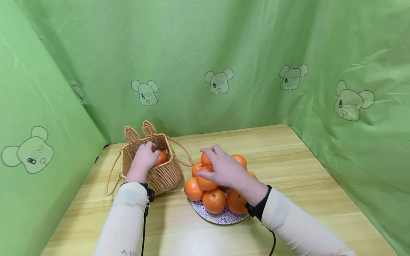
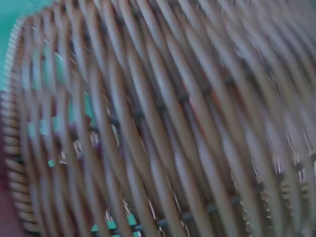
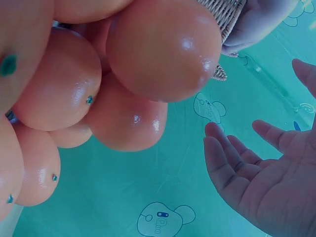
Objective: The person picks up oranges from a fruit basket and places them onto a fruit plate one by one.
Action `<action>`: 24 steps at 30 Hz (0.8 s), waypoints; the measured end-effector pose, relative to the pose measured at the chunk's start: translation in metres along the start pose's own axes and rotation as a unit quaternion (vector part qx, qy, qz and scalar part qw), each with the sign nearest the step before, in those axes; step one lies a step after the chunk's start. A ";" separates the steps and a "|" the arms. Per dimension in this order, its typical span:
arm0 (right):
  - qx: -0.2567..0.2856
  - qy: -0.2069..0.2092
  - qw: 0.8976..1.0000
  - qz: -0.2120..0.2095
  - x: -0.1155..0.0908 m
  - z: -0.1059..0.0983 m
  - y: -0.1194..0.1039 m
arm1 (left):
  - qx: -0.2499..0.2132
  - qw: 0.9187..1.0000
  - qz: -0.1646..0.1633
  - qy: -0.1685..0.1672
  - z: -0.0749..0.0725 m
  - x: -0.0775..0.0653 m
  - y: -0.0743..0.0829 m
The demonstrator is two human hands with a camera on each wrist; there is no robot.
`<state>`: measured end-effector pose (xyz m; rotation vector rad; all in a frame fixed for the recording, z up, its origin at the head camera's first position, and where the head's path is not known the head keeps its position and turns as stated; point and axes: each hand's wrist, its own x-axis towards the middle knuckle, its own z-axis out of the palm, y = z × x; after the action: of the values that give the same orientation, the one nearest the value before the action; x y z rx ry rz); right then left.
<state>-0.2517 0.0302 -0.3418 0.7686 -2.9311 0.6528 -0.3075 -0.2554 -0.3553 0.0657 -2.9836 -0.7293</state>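
Observation:
My left hand (image 1: 144, 158) reaches down into a wicker basket (image 1: 164, 177) with two ear-shaped pieces on its back rim. Beside its thumb, inside the basket, sits an orange (image 1: 162, 158). The basket's weave (image 2: 163, 123) fills the left wrist view and mostly hides the fingers, so I cannot tell whether they hold anything. Over a heap of oranges (image 1: 214, 201) on a patterned round plate (image 1: 221, 219) hovers my right hand (image 1: 227, 170), fingers spread. The right wrist view shows its empty palm (image 3: 266, 187), apart from the nearest orange (image 3: 163, 49).
Loop handles (image 1: 184, 153) stick out from the basket's sides. The wooden table (image 1: 288, 170) carries both basket and plate. Green curtains (image 1: 250, 42) with mouse-head prints enclose its back and sides. A cable (image 1: 144, 227) hangs from each wrist strap.

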 end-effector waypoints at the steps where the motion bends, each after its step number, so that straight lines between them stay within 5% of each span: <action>1: 0.001 0.000 1.000 0.000 0.000 -0.001 0.000 | 0.012 1.000 -0.008 -0.020 -0.001 0.003 0.000; 9: 0.021 -0.002 1.000 0.000 -0.001 -0.004 0.001 | 0.093 0.983 -0.020 -0.158 0.000 0.025 -0.001; 14: 0.020 0.001 1.000 -0.004 -0.002 -0.005 0.004 | 0.076 0.981 -0.009 -0.176 0.012 0.027 -0.010; 24: 0.029 0.016 0.999 -0.009 -0.002 -0.007 0.009 | 0.146 0.977 -0.011 -0.154 0.016 0.027 -0.008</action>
<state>-0.2545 0.0410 -0.3388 0.7803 -2.8848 0.7436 -0.3355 -0.2568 -0.3720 0.0016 -3.3687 -0.3213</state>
